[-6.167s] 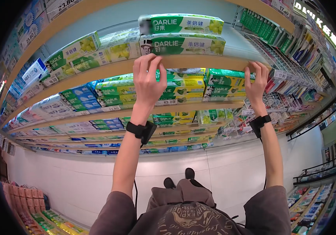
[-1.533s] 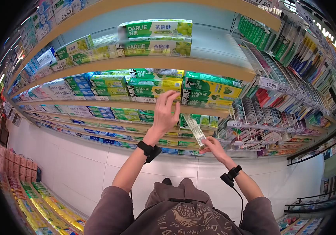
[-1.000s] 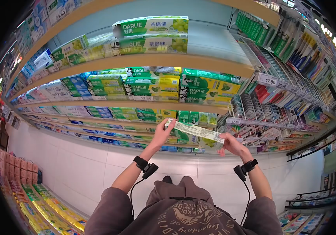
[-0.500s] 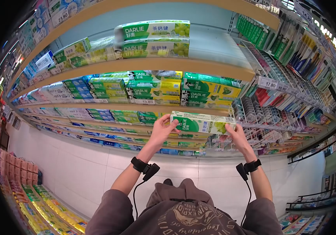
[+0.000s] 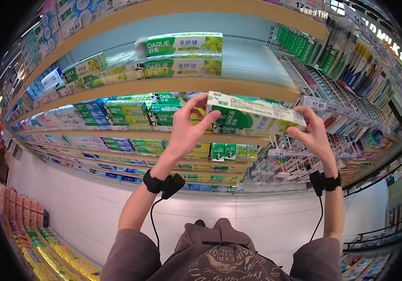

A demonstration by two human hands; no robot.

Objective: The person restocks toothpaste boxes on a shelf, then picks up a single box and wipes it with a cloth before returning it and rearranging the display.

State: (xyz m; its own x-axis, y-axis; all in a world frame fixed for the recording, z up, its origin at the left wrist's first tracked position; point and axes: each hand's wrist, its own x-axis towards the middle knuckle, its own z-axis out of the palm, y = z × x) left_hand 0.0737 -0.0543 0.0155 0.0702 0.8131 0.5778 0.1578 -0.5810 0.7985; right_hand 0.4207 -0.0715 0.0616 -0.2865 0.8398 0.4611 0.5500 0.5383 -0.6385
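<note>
The scene is brightly, evenly lit, with soft shadows cast under the shelves. Lines are bent by fisheye distortion away from the toothpaste box; detail far left of it is smeared, and the corners are blacked out.

Green-white toothpaste box, horiz, slight tilt, held up before mid shelf

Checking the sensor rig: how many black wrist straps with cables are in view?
2. One black strap on the left wrist, below the left hand; another strap on the right wrist, below the right hand. Both hands grip a green-and-white cardboard toothpaste box. None looks hidden.
</note>
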